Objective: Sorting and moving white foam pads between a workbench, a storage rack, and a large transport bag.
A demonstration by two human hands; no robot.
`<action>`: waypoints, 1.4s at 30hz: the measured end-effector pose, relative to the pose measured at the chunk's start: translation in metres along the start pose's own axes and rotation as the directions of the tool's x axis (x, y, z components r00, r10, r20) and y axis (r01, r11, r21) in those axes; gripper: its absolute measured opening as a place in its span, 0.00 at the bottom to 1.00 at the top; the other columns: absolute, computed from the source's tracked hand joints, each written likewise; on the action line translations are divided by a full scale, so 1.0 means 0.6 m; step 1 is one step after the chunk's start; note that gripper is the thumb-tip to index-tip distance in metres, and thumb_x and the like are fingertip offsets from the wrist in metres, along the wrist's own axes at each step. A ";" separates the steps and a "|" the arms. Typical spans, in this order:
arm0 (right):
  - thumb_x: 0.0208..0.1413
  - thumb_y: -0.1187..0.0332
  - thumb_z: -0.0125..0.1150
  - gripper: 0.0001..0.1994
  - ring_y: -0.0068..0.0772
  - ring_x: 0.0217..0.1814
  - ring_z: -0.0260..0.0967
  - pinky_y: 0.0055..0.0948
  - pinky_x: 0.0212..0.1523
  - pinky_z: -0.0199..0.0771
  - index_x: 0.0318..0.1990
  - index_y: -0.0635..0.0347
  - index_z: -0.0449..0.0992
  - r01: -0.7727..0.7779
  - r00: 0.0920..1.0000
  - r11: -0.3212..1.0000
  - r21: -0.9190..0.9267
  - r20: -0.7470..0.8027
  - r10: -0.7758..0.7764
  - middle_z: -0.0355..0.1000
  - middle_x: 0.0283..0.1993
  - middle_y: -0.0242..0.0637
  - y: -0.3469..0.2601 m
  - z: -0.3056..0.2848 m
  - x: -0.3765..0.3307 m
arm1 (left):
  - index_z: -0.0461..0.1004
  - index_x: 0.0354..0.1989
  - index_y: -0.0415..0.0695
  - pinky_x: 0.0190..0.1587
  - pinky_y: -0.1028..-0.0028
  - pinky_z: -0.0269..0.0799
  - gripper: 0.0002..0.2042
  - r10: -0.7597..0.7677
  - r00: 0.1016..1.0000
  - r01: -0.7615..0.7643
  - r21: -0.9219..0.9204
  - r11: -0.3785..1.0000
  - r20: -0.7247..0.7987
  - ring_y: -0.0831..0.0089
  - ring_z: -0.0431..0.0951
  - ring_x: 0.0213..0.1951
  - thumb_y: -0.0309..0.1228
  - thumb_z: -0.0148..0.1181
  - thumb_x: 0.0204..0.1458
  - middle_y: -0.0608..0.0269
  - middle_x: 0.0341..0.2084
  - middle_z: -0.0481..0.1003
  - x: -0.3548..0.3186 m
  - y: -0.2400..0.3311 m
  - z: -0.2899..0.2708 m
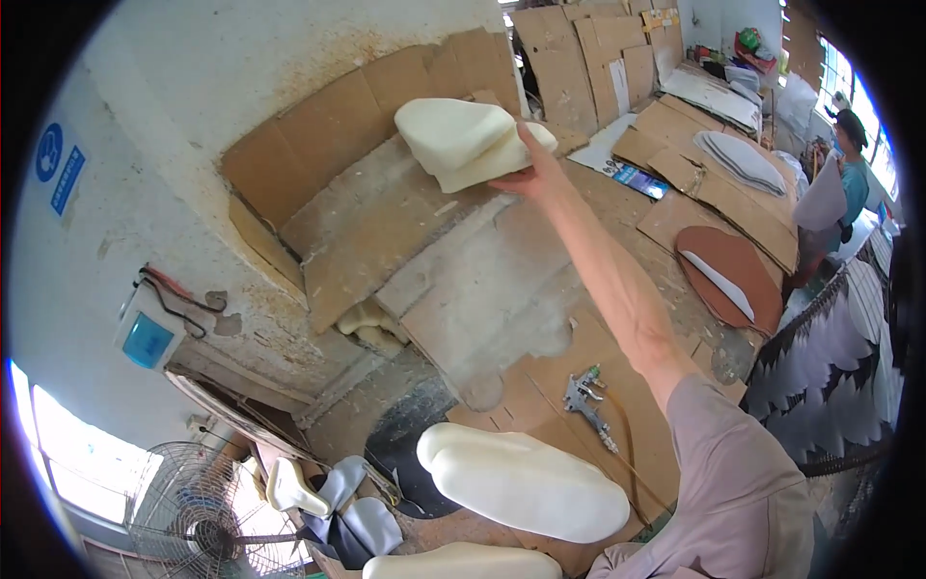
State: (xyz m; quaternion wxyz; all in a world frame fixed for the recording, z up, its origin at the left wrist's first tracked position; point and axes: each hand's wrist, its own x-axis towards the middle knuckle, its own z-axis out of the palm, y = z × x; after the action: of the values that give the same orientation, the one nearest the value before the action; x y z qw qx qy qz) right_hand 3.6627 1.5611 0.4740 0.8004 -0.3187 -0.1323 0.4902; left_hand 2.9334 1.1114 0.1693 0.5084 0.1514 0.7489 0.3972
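My right hand (532,172), at the end of an outstretched arm, grips the right end of a cream moulded foam seat cushion (446,135). The thumb lies on top and the fingers go under its edge. This cushion is at the cardboard-lined ledge (371,217) along the wall. Nearer to me lies a long cream foam cushion (526,482), and part of another foam cushion (463,564) shows at the lower edge. A metal spray gun (585,394) with a yellowish hose rests on cardboard to the right of the long cushion. My left hand is out of view.
A wire-caged fan (198,521) stands at the lower left, beside grey cover pieces (357,516). Brown sheet material (723,275) and stacked pale pieces (741,162) lie on the right. Another person (853,183) stands at far right near hanging grey pieces (820,357).
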 end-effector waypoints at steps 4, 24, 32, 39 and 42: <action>0.57 0.61 0.65 0.33 0.59 0.72 0.54 0.69 0.66 0.59 0.68 0.55 0.58 0.023 0.988 0.969 0.247 0.145 -0.060 0.55 0.71 0.48 0.048 -0.005 0.037 | 0.65 0.59 0.31 0.55 0.60 0.71 0.36 -0.013 1.000 0.014 -0.048 0.999 0.013 0.56 0.72 0.56 0.55 0.60 0.58 0.44 0.54 0.72 0.020 -0.040 -0.048; 0.48 0.20 0.41 0.56 0.61 0.75 0.51 0.55 0.69 0.54 0.70 0.62 0.60 -0.013 0.789 0.183 -0.983 -0.123 -0.602 0.55 0.71 0.61 -0.094 0.022 0.064 | 0.57 0.65 0.27 0.60 0.54 0.62 0.48 0.061 0.998 -0.061 -0.039 0.997 0.001 0.51 0.64 0.60 0.60 0.64 0.52 0.39 0.60 0.65 -0.101 -0.051 -0.076; 0.36 0.23 0.64 0.54 0.48 0.68 0.65 0.50 0.66 0.62 0.64 0.56 0.71 0.289 0.949 0.118 -0.950 0.268 -0.166 0.69 0.63 0.52 -0.058 0.050 0.114 | 0.52 0.68 0.27 0.65 0.51 0.59 0.52 0.115 0.986 -0.145 -0.278 0.950 -0.122 0.52 0.61 0.63 0.61 0.66 0.49 0.39 0.64 0.61 0.012 -0.183 -0.161; 0.41 0.51 0.80 0.50 0.42 0.69 0.63 0.44 0.62 0.71 0.71 0.51 0.59 0.018 0.989 0.778 -0.628 0.127 0.080 0.59 0.72 0.41 -0.028 -0.105 -0.013 | 0.49 0.70 0.35 0.62 0.59 0.62 0.47 -0.037 0.994 0.047 -0.094 0.994 0.098 0.61 0.60 0.63 0.54 0.65 0.53 0.46 0.62 0.61 -0.012 0.021 -0.029; 0.44 0.58 0.79 0.49 0.38 0.66 0.65 0.42 0.61 0.71 0.73 0.52 0.56 0.124 0.991 0.843 -0.524 0.100 -0.083 0.64 0.68 0.41 0.020 -0.128 -0.020 | 0.55 0.68 0.39 0.55 0.65 0.68 0.38 0.093 0.991 -0.058 -0.309 0.949 0.101 0.66 0.66 0.55 0.48 0.64 0.56 0.56 0.57 0.66 0.026 -0.011 -0.042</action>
State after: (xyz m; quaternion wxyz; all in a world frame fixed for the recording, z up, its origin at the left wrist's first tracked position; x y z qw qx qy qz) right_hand 3.6889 1.5252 0.4092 0.7018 -0.5006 -0.3084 0.4023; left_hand 2.9055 1.1058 0.1583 0.5520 0.1220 0.6419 0.5181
